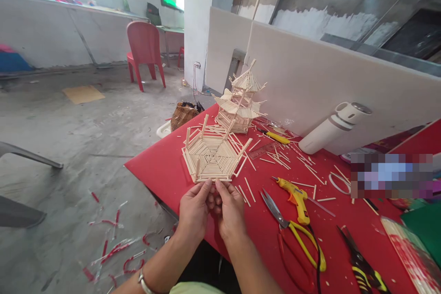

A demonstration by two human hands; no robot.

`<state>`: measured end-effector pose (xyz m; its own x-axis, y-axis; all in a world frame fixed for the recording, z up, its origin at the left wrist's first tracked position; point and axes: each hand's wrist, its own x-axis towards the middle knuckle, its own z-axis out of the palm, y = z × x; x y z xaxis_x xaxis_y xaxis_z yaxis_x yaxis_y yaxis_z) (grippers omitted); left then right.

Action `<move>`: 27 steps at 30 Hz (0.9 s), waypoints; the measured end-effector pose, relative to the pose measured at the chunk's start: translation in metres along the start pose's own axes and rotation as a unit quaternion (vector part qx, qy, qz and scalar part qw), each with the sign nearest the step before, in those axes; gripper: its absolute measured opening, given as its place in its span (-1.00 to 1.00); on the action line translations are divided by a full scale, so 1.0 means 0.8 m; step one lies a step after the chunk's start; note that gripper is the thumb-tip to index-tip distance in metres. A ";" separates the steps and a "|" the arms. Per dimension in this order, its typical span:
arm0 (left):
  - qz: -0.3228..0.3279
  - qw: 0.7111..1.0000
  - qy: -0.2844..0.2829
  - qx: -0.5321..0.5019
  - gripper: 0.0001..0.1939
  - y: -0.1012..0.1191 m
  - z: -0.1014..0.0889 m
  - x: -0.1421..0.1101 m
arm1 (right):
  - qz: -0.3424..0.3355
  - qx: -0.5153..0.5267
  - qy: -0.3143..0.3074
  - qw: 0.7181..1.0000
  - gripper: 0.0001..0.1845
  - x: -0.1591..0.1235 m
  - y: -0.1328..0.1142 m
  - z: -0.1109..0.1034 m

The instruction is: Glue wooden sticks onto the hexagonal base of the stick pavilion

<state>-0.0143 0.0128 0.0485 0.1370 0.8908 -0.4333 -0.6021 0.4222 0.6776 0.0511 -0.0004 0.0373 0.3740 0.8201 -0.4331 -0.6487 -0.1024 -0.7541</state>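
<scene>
A hexagonal wooden stick platform (pixel 212 156) with short upright posts at its corners is in front of me, over the red table. My left hand (pixel 195 206) pinches its near edge between thumb and fingers. Right beside it, my right hand (pixel 229 206) grips the same edge, the two thumbs almost meeting. Behind the platform stands a tiered pagoda model (pixel 239 101) of the same sticks. Loose sticks (pixel 279 158) lie to the right, and a yellow glue gun (pixel 294 197) rests near my right hand.
On the red table (pixel 255 234) lie scissors with yellow and red handles (pixel 289 225), black-and-yellow pliers (pixel 360 257) and a yellow utility knife (pixel 275 137). A white bottle (pixel 334 126) leans by the pale panel (pixel 310 69). A red chair (pixel 144 50) stands on the littered floor.
</scene>
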 end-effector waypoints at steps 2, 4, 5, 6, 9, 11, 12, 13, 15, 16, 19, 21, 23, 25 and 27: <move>0.003 1.000 0.002 -0.001 -0.61 0.000 0.000 0.000 | 0.001 0.000 -0.003 1.000 -0.60 0.001 0.002 -0.001; 0.005 1.000 0.001 0.002 -0.61 0.001 0.000 0.000 | -0.001 0.004 -0.007 1.000 -0.60 0.002 0.003 -0.002; 0.005 1.000 0.000 0.004 -0.60 0.001 0.000 0.000 | -0.003 0.008 -0.010 1.000 -0.60 0.002 0.003 -0.002; 0.007 1.000 0.000 0.005 -0.60 0.001 0.000 0.000 | -0.005 0.013 -0.012 1.000 -0.61 0.001 0.004 -0.002; 0.008 1.000 0.001 0.007 -0.59 0.003 0.001 0.000 | -0.005 0.023 -0.019 1.000 -0.60 0.002 0.005 -0.001; 0.005 1.000 0.002 0.005 -0.58 0.005 0.002 -0.001 | -0.003 0.022 -0.018 1.000 -0.60 0.002 0.005 0.000; 0.004 1.000 0.003 0.003 -0.58 0.006 0.003 -0.002 | -0.004 0.019 -0.017 1.000 -0.59 0.002 0.005 0.000; 0.003 1.000 0.003 0.000 -0.58 0.006 0.003 -0.002 | -0.007 0.018 -0.016 1.000 -0.59 0.003 0.006 0.000; 0.005 1.000 -0.002 -0.001 -0.60 0.008 0.004 -0.003 | -0.008 0.020 -0.017 1.000 -0.59 0.003 0.006 0.001; 0.007 1.000 -0.005 -0.001 -0.60 0.008 0.004 -0.003 | -0.007 0.022 -0.017 1.000 -0.59 0.003 0.006 0.001; 0.008 1.000 -0.013 0.006 -0.61 0.009 0.003 -0.003 | -0.006 0.022 -0.013 1.000 -0.59 0.003 0.005 0.001; 0.007 1.000 -0.014 0.014 -0.61 0.008 0.002 -0.003 | -0.010 0.015 -0.014 1.000 -0.59 0.001 0.003 0.002; 0.006 1.000 -0.013 0.025 -0.60 0.007 0.001 -0.002 | -0.007 0.016 -0.017 1.000 -0.58 0.000 0.002 0.001; 0.005 0.999 -0.013 0.031 -0.60 0.006 0.000 -0.001 | 0.000 0.024 -0.020 1.000 -0.59 -0.001 0.001 0.001; 0.003 0.999 -0.013 0.031 -0.60 0.005 0.000 0.000 | 0.001 0.030 -0.022 0.999 -0.59 0.000 0.002 0.000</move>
<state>-0.0171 0.0144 0.0512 0.1547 0.8974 -0.4133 -0.5532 0.4253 0.7163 0.0503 -0.0008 0.0362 0.3436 0.8440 -0.4119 -0.6890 -0.0715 -0.7212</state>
